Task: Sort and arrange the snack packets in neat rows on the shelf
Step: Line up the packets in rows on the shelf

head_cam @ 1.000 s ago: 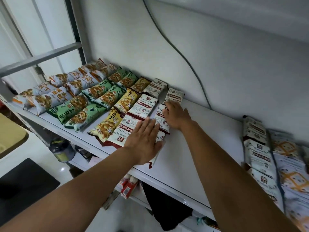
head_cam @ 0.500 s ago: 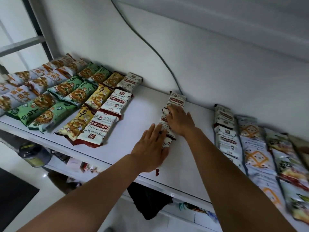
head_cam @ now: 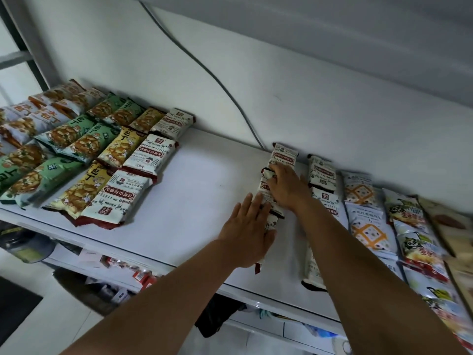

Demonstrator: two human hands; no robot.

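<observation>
The sliding column of white-and-red packets (head_cam: 282,155) is now sitting far right of where it was a second ago: it has left the left-hand block and crossed the bare middle of the shelf (head_cam: 204,188). It is now lying just beside the right-hand column of matching white packets (head_cam: 321,172), with a narrow gap showing.

Left hand (head_cam: 245,234): lying flat, fingers straight and together, pressing down on the near end of the column. It is holding nothing. A dark red packet end is sticking out below the palm at the shelf's front edge.

Right hand (head_cam: 286,187): lying palm down across the middle of the column, fingers spread over the packets and reaching their left edge. It is pressing, not gripping. Only the far packet of the column is showing fully, touching the wall.

The left block is sitting in slanted rows: orange packets (head_cam: 30,119) far left, then green packets (head_cam: 76,139), yellow packets (head_cam: 117,149), and three white-and-red ones (head_cam: 151,156) on its right side.

Right of the matching column, orange-lattice packets (head_cam: 359,190) and panda-print packets (head_cam: 407,213) are lying in columns running front to back.

A grey cable (head_cam: 204,70) is running down the wall to the shelf behind the column.
</observation>
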